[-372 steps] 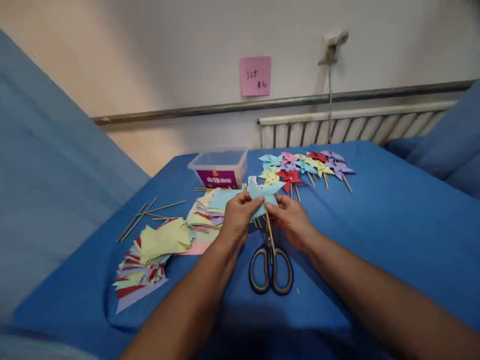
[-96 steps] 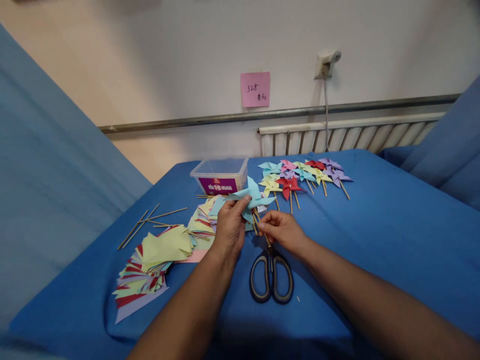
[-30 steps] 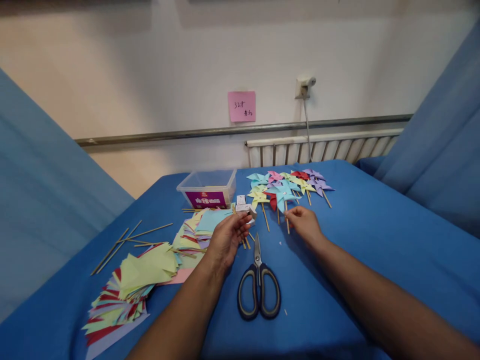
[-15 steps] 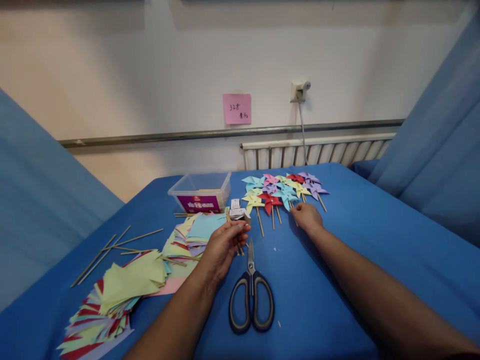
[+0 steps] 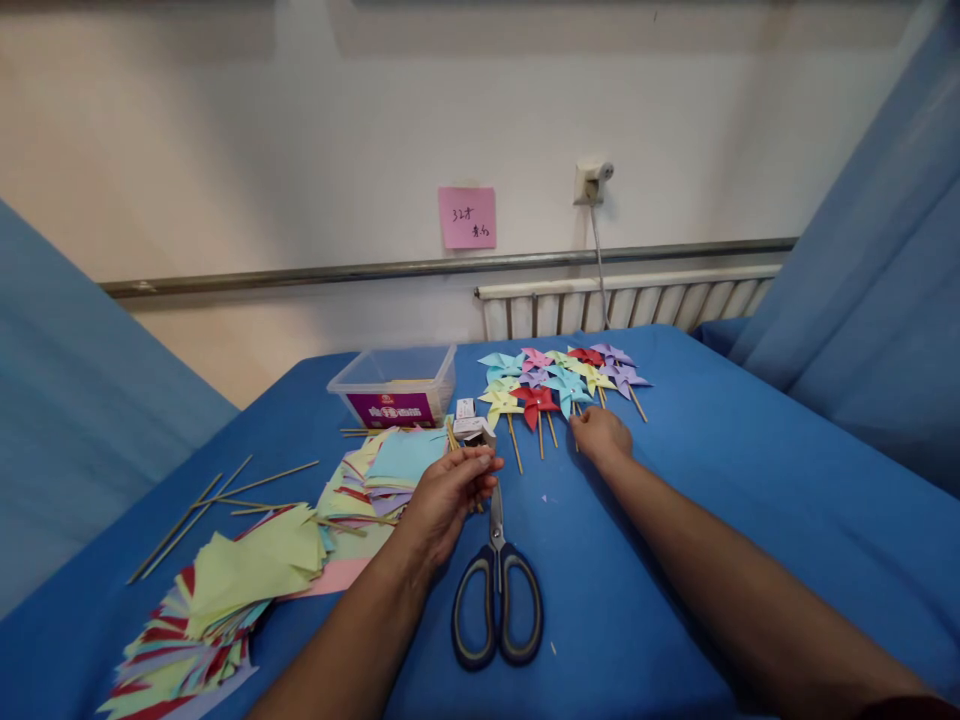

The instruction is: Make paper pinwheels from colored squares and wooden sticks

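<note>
The right hand [image 5: 600, 437] stretches forward, fingers closed at the pinwheels [image 5: 559, 378], while the left hand [image 5: 448, 492] hovers half-curled, empty, above the scissors [image 5: 496, 590].

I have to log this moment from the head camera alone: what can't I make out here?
- Right hand: fingers curl over the pinwheels' sticks; any grip is hidden.
- Left hand: fingertips cover whatever they touch.
- Pink note: writing too small.
- Plastic box: contents unclear.
</note>
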A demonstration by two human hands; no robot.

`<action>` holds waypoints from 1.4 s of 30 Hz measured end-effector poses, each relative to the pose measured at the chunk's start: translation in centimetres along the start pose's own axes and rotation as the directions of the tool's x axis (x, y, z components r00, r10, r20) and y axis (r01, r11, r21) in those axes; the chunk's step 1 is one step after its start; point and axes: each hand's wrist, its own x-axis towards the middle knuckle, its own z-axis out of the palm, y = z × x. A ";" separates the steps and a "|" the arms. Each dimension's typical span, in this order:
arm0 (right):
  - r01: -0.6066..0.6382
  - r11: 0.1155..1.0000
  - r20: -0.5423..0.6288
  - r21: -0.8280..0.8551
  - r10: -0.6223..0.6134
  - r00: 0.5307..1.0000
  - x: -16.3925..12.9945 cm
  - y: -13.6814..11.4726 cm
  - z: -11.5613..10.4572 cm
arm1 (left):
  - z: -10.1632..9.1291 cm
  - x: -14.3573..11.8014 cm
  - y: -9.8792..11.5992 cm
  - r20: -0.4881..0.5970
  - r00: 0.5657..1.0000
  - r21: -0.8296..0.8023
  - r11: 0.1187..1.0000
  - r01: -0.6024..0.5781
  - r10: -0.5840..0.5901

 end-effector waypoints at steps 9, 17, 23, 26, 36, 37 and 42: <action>0.048 0.999 -0.017 0.008 -0.048 0.999 -0.4 0.4 0.1 | -0.1 0.2 -0.3 0.016 1.000 0.017 1.000 -0.001 0.001; 0.085 0.995 -0.055 0.047 -0.083 0.995 -0.6 1.6 -0.5 | -1.4 0.1 1.8 -0.083 0.981 0.012 0.984 -0.177 0.177; 0.291 0.904 -0.267 0.313 -0.211 0.940 -3.7 0.7 -1.4 | -4.6 0.5 4.8 -0.331 0.803 0.228 0.867 -0.442 0.496; 0.350 0.724 -0.224 0.595 -0.269 0.937 -7.0 -2.1 -1.4 | -5.1 0.9 4.6 -0.358 0.735 0.366 0.811 -0.457 0.576; 0.255 0.529 -0.034 0.809 -0.392 0.919 -10.3 -5.2 3.0 | -4.4 1.0 2.7 -0.021 0.790 0.975 0.187 -0.120 0.613; 0.250 0.539 -0.012 0.804 -0.406 0.914 -10.1 -4.8 3.3 | -4.9 0.9 3.2 -0.045 0.795 0.987 0.150 -0.058 0.604; 0.218 0.535 0.054 0.816 -0.446 0.893 -9.5 -3.8 3.6 | -6.6 1.0 4.3 -0.079 0.853 0.996 0.015 0.083 0.517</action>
